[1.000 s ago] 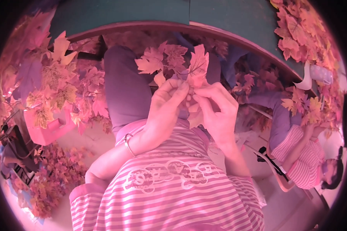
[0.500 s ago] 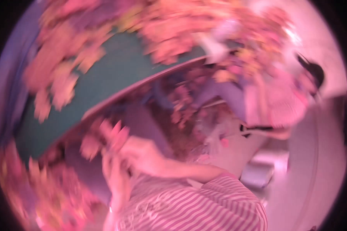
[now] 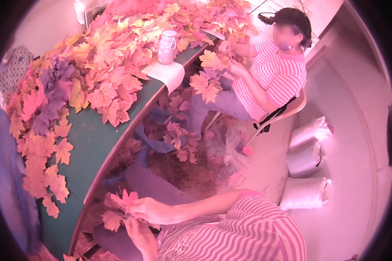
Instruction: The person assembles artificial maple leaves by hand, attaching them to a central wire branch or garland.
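A sprig of artificial maple leaves [image 3: 117, 205] sits low on the left, over my lap and beside the green table's edge [image 3: 101, 143]. My right hand [image 3: 150, 211] pinches its stem from the upper side. Just below, my left hand [image 3: 140, 235] grips the same sprig from underneath. Both forearms come out of my striped shirt [image 3: 244, 235]. The fingertips are partly hidden by the leaves.
Orange, yellow and purple leaves [image 3: 100, 65] are heaped on the table, with a white bottle [image 3: 167, 41] and a paper sheet [image 3: 166, 73] among them. A seated person in a striped shirt [image 3: 272, 71] handles leaves. Three white sacks [image 3: 307, 191] lie on the floor to the right.
The view has swung to the right, so the table now lies on the left and the seated person is in view. My hands still hold the leaf sprig, now low on the left.
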Action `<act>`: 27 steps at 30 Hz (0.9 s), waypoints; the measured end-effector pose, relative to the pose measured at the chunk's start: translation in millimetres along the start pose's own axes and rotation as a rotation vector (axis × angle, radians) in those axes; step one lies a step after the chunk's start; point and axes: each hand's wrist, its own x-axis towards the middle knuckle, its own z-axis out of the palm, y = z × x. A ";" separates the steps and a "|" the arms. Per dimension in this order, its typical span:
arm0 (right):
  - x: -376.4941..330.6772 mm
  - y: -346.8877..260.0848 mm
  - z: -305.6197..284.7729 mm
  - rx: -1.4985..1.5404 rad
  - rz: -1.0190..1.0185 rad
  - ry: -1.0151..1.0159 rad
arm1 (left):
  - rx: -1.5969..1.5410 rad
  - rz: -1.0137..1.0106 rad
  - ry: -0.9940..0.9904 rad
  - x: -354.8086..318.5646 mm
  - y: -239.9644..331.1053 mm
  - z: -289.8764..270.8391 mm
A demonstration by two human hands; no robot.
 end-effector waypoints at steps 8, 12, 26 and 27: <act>-4.4 -8.2 -9.8 -0.097 0.066 -0.005 | -0.039 -0.138 -0.070 5.9 -1.7 -11.4; -10.3 7.9 -2.7 -0.165 0.030 -0.038 | -0.052 -0.207 -0.061 6.0 -8.8 -23.6; -11.3 3.5 0.0 -0.235 0.015 -0.106 | -0.117 -0.233 -0.085 3.1 -11.1 -33.6; -11.1 1.8 -1.2 -0.240 0.023 -0.122 | -0.113 -0.236 -0.107 3.0 -11.3 -34.5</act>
